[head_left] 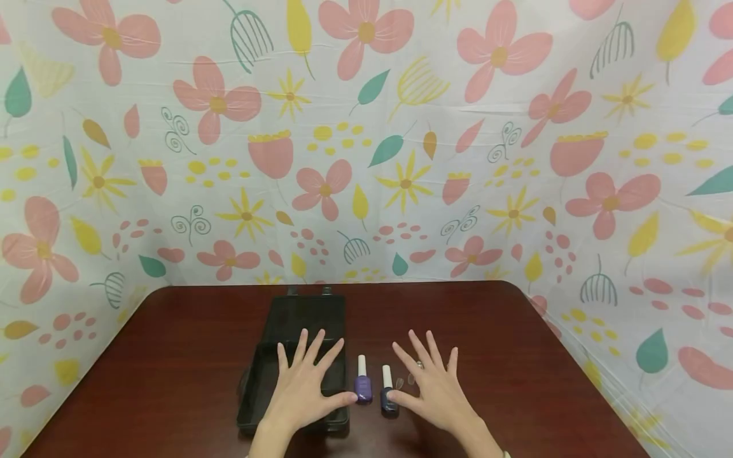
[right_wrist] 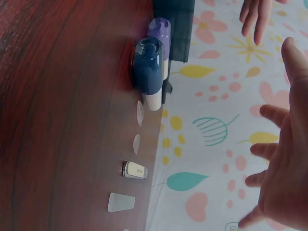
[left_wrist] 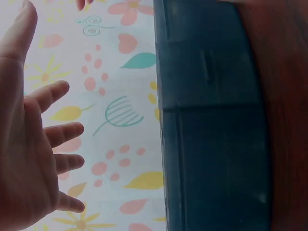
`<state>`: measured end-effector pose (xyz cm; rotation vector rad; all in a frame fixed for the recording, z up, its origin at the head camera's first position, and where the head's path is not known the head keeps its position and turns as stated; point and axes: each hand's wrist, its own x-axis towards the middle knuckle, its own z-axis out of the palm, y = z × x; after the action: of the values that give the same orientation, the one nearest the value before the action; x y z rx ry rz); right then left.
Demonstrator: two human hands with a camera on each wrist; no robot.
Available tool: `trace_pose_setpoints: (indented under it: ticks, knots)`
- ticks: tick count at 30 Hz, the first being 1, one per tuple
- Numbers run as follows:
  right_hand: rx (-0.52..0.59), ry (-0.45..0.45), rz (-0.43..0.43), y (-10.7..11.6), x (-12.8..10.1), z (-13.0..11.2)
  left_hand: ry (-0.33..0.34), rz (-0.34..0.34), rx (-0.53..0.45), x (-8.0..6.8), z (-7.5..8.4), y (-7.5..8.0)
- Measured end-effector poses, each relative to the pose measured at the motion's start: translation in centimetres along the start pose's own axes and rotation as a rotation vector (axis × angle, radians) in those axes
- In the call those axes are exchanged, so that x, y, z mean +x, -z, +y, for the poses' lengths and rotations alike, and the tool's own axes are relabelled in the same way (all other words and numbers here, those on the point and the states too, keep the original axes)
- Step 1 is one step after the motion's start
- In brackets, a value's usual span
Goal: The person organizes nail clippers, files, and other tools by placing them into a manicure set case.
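both hands hover palm-down over the table (head_left: 172, 356), fingers spread wide, holding nothing. the left hand (head_left: 302, 381) hangs over the open black case (head_left: 309, 315), its thumb tip close to the purple bottle (head_left: 363, 381). the right hand (head_left: 432, 385) is just right of the navy bottle (head_left: 389, 394), thumb tip near or touching its base; i cannot tell which. the two nail polish bottles stand upright side by side between the hands, white caps on, just right of the case. a few clear nail tips (right_wrist: 138, 113) lie on the wood beside the navy bottle, under the right fingers in the head view. the right wrist view also shows a small flat clear piece (right_wrist: 120, 202) and a small pale object (right_wrist: 134, 170) farther along the same row.

this looks like a starting pose, before any grasp: nothing is lifted and the case interior appears empty. the next move likely calls for one hand to close on a bottle by its cap or body, keeping it upright and not knocking its neighbour, which stands very near.
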<state>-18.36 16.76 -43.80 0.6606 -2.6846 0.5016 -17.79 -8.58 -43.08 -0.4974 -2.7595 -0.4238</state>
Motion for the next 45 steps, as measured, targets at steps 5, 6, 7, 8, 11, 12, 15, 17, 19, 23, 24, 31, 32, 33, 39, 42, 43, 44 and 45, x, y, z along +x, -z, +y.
trace_pose_setpoints:
  ticks: [5, 6, 7, 8, 11, 12, 15, 17, 19, 23, 24, 31, 32, 33, 39, 42, 43, 44, 45]
  knots:
    - [0.081, 0.052, -0.011, 0.0, -0.1, 0.2, 0.009, 0.008, -0.057, -0.4, -0.6, -0.1]
    - [0.092, 0.057, -0.016, -0.1, -0.1, 0.2, 0.009, 0.008, -0.069, -0.5, -0.7, -0.1]
    - [0.104, 0.059, -0.018, -0.1, -0.2, 0.2, 0.008, 0.008, -0.084, -0.6, -0.9, -0.1]
    - [0.111, 0.061, -0.016, -0.1, -0.2, 0.2, 0.008, 0.011, -0.089, -0.6, -1.0, -0.2]
    - [0.126, 0.066, -0.003, -0.1, -0.2, 0.3, 0.004, 0.021, -0.105, -0.8, -1.3, -0.2]
    - [0.127, 0.066, 0.004, -0.1, -0.2, 0.4, 0.002, 0.025, -0.107, -0.9, -1.4, -0.1]
    - [0.121, 0.071, 0.025, -0.1, -0.3, 0.5, -0.008, 0.049, -0.101, -1.0, -1.8, -0.1]
    - [0.118, 0.075, 0.032, -0.1, -0.2, 0.5, -0.010, 0.064, -0.088, -1.1, -2.1, 0.0]
    - [0.121, 0.079, 0.033, -0.1, -0.2, 0.6, -0.008, 0.072, -0.078, -1.3, -2.4, 0.0]
    - [0.124, 0.078, 0.022, -0.2, -0.3, 0.6, 0.010, 0.072, -0.092, -1.8, -2.9, 0.2]
    - [0.128, 0.078, 0.021, -0.2, -0.3, 0.6, 0.015, 0.073, -0.095, -1.9, -3.0, 0.2]
    - [0.136, 0.094, 0.033, -0.3, -0.2, 0.5, 0.044, 0.094, -0.079, -2.3, -4.0, 0.6]
    - [0.136, 0.094, 0.031, -0.3, -0.2, 0.5, 0.050, 0.090, -0.074, -2.4, -4.2, 0.6]
    - [0.136, 0.093, 0.030, -0.3, -0.2, 0.5, 0.055, 0.087, -0.073, -2.4, -4.3, 0.7]
    - [0.143, 0.082, 0.018, -0.3, -0.2, 0.5, 0.087, 0.063, -0.090, -2.8, -4.8, 0.9]
    - [0.141, 0.083, 0.014, -0.4, -0.2, 0.5, 0.107, 0.061, -0.100, -3.0, -5.1, 1.1]
    - [0.141, 0.085, 0.013, -0.4, -0.2, 0.5, 0.113, 0.062, -0.105, -3.1, -5.2, 1.2]
    - [0.143, 0.086, 0.010, -0.4, -0.2, 0.5, 0.118, 0.063, -0.107, -3.1, -5.3, 1.3]
    - [0.143, 0.086, 0.009, -0.4, -0.2, 0.5, 0.121, 0.064, -0.109, -3.2, -5.5, 1.3]
